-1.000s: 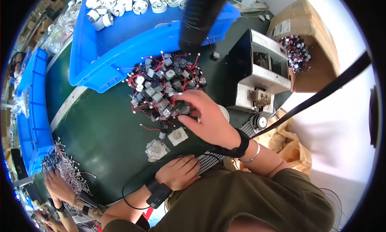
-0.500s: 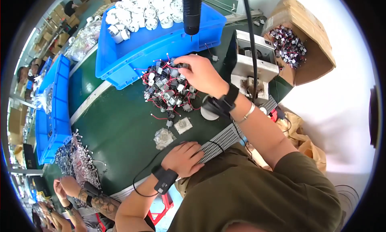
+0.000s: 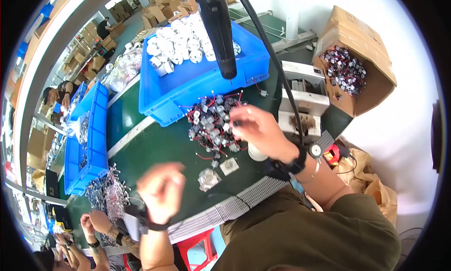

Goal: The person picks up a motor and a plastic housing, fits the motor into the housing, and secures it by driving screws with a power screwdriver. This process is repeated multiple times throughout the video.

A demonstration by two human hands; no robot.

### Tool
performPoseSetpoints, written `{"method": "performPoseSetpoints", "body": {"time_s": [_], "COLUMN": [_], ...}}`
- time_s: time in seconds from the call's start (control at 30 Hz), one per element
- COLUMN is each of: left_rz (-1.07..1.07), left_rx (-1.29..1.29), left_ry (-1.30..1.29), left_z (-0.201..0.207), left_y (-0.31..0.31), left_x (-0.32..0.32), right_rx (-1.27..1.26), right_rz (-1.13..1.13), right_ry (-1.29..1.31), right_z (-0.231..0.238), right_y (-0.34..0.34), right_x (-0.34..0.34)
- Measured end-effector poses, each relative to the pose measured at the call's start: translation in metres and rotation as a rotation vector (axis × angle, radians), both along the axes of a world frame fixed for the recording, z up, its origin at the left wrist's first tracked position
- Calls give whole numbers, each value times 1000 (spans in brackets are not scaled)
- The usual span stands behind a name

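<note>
At the right side of a heap of small grey, white and black wired parts (image 3: pixel 211 125), my right hand (image 3: pixel 263 132) is closed, its fingers slightly blurred. A small dark part (image 3: pixel 236 123) shows at its fingertips. My left hand (image 3: pixel 162 191) is raised over the near left of the green table (image 3: pixel 141 153), smeared by motion, so its fingers cannot be read. Between the hands lie a whitish, lumpy translucent piece (image 3: pixel 209 179) and a flat pale square piece (image 3: pixel 229 166). A white round disc (image 3: pixel 257 152) sits under my right wrist.
A black powered screwdriver (image 3: pixel 218 41) hangs above the heap. Behind stands a blue bin (image 3: pixel 202 85) of white plastic fittings. To the right are a metal fixture (image 3: pixel 303 97) and a cardboard box (image 3: pixel 371 50) with more parts. Another blue bin (image 3: pixel 89 139) and a co-worker's hands (image 3: pixel 96 221) are left.
My left hand has left the table's near edge and risen to the left. My right hand has drawn back from the heap's top to its right side. The whole view has shifted.
</note>
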State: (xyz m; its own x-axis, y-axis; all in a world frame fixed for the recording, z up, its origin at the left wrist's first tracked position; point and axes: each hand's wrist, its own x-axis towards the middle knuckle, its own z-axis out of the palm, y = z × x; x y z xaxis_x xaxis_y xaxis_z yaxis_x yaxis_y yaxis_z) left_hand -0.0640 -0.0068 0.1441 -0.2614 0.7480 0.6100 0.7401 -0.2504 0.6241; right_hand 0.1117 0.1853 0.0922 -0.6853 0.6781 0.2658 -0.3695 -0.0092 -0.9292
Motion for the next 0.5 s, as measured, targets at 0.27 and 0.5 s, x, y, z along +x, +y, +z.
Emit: {"method": "performPoseSetpoints", "body": {"time_s": [0.27,0.5], "left_rz": [-68,56], "left_rx": [-120,-645], "left_ry": [773,1046], "left_z": [44,-47], "left_y": [269,437], "left_x": [-134,-199], "right_rx": [66,225], "right_rz": [120,35], "right_ry": [-332,-459], "right_z": [11,23], "right_y": [-6,14], "right_x": [24,29]}}
